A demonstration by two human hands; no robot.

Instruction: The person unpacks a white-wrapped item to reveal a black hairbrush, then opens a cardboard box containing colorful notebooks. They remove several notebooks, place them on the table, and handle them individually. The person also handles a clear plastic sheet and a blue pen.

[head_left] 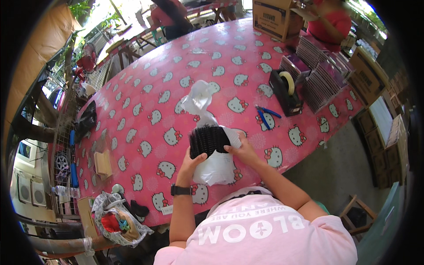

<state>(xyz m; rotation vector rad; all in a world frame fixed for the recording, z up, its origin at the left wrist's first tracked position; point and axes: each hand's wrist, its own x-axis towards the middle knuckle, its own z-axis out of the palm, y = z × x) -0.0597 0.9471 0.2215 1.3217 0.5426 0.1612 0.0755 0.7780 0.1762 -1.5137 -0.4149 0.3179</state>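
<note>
A black bundle with rows of thin bristle-like points [209,140] is held near the table's front edge; its exact kind I cannot make out. My left hand [192,164] grips its left side, thumb pressed on the lower edge. On the other side, my right hand [244,152] holds it, with thumb on its front and fingers partly hidden behind. White wrapping [214,170] lies under and around the bundle, and a crumpled white piece [198,99] stretches away beyond it. Blue-handled pliers [266,117] rest on the table to the right.
The pink patterned tablecloth [176,119] covers the table. At the right stand a tape dispenser [285,92], stacked flat cases [324,81] and a cardboard box [271,20] beside a person in red [329,26]. A clear bag [121,218] sits at the left front corner.
</note>
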